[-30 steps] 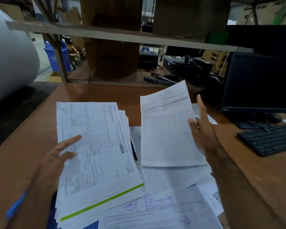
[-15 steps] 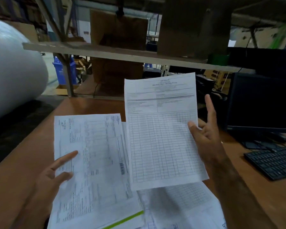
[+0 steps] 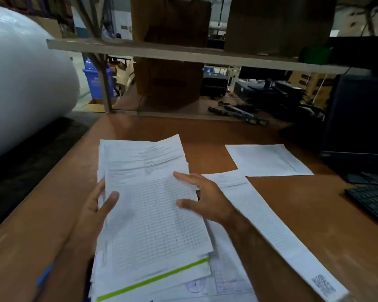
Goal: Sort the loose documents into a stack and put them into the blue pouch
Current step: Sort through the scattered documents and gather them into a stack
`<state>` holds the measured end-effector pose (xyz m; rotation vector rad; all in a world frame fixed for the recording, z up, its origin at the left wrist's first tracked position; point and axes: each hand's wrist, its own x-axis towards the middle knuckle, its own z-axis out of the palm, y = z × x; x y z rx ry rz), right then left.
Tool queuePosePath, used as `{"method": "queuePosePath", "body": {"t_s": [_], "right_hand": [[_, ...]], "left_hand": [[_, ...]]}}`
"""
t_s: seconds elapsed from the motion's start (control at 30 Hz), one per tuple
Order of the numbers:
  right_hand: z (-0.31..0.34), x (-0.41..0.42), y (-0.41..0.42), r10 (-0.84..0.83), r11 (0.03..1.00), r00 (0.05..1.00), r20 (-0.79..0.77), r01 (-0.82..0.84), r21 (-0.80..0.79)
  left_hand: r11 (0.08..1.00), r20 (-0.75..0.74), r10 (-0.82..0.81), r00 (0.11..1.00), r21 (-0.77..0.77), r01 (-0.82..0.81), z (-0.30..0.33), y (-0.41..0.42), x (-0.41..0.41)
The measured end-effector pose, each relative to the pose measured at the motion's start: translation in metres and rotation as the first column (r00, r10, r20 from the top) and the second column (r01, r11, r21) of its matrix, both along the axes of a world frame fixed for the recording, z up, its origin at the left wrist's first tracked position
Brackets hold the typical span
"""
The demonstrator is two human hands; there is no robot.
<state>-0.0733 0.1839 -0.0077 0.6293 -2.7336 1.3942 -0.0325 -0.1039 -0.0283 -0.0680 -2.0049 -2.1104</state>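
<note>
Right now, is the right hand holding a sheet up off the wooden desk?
No. The right hand lies with relaxed fingers on the gridded top sheet of the paper stack gripped by the left hand.

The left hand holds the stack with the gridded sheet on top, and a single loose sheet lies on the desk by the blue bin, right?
Not by a blue bin: in the head view the single loose sheet lies beside the monitor. The left hand does hold the stack, gridded sheet on top.
</note>
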Motion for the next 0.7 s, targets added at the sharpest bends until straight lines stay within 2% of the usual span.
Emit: {"method": "queuePosePath", "body": {"t_s": [0.07, 0.17, 0.2, 0.27, 0.3, 0.33, 0.4, 0.5, 0.57, 0.63, 0.7], "right_hand": [[-0.001, -0.004, 0.000, -0.015, 0.983, 0.997, -0.077, 0.028, 0.180], [-0.001, -0.007, 0.014, -0.145, 0.970, 0.987, -0.074, 0.157, 0.184], [-0.001, -0.007, 0.025, -0.252, 0.936, 0.961, -0.117, 0.272, 0.224], [-0.009, -0.006, 0.062, -0.454, 0.781, 0.878, -0.149, 0.473, 0.408], [-0.012, -0.001, 0.081, -0.518, 0.717, 0.848, -0.114, 0.503, 0.483], [-0.013, 0.007, 0.098, -0.556, 0.693, 0.830, -0.050, 0.496, 0.524], [-0.012, 0.019, 0.119, -0.570, 0.718, 0.821, 0.035, 0.477, 0.507], [-0.009, 0.013, 0.130, -0.562, 0.748, 0.827, 0.031, 0.492, 0.446], [-0.004, 0.003, 0.135, -0.515, 0.802, 0.853, 0.088, 0.442, 0.402], [0.003, -0.003, 0.139, -0.441, 0.831, 0.897, 0.045, 0.389, 0.397], [0.006, -0.005, 0.143, -0.395, 0.857, 0.918, -0.043, 0.385, 0.343]], "left_hand": [[0.998, 0.013, -0.017, 1.000, -0.059, 0.018, -0.005, -0.005, -0.004], [0.996, -0.017, -0.074, 0.997, -0.056, 0.073, -0.014, -0.009, -0.009], [0.997, -0.028, -0.070, 0.997, -0.047, 0.068, -0.017, -0.009, -0.010], [0.999, -0.007, -0.053, 0.999, 0.009, 0.053, -0.022, -0.005, -0.009], [0.998, 0.029, -0.041, 0.999, 0.037, 0.040, -0.024, -0.003, -0.009], [0.998, 0.091, -0.034, 0.995, 0.058, 0.029, -0.026, -0.001, -0.011], [0.994, 0.177, -0.070, 0.982, 0.097, 0.053, -0.024, 0.001, -0.011], [0.987, 0.034, -0.156, 0.987, 0.028, 0.156, -0.020, -0.002, -0.009], [0.985, -0.022, -0.170, 0.985, -0.028, 0.170, -0.024, -0.006, -0.009], [0.990, -0.009, -0.134, 0.991, -0.034, 0.134, -0.029, -0.008, -0.010], [0.993, 0.043, -0.119, 0.992, 0.027, 0.118, -0.023, -0.005, -0.007]]}}
